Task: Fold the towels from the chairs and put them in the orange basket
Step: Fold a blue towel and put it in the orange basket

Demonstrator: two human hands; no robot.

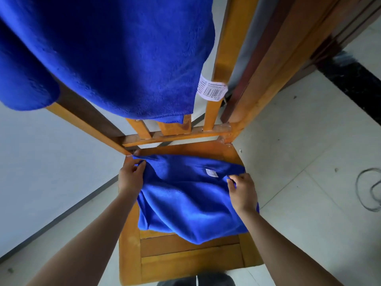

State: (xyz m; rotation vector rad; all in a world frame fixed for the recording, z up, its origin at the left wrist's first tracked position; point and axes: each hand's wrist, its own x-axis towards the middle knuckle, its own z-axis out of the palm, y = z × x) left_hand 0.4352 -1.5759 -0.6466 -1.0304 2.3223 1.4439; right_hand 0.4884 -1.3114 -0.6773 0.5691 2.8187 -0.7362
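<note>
Left hand: pinches the far-left corner of the blue fleece towel, centre frame.
Right hand: grips the towel's far-right edge.
Towel: spread on the orange wooden chair seat.
Second blue towel: draped over the chair back, upper left, white barcode tag dangling.

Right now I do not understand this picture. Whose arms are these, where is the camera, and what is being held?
No machine here: a person wears a camera on the head, looking down at their own arms. The left hand and the right hand each pinch an edge of a blue towel that lies on the seat of a wooden chair. A second blue towel, with a barcode label, hangs over the chair's back.
</note>
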